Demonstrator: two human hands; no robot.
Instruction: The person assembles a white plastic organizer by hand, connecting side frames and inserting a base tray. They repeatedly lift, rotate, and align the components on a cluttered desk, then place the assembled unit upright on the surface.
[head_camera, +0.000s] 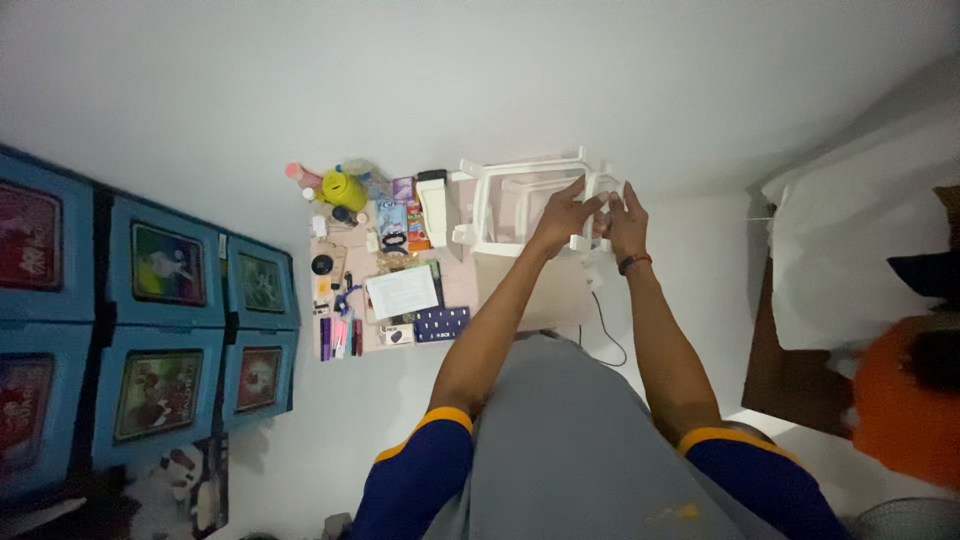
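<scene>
Both hands reach out to a white plastic rack (520, 205) standing at the far side of the pink table (520, 290). The left hand (562, 212) has its grip closed on the rack's frame; the right hand (628, 218) holds its right end, its grip unclear. Left of them lie a white notebook (402, 292), a yellow cup (343, 189) and pens (340, 338).

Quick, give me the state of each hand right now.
Left hand: fingers curled on the rail of the white plastic rack.
Right hand: on the rack's right end; whether it grips cannot be told.
</scene>
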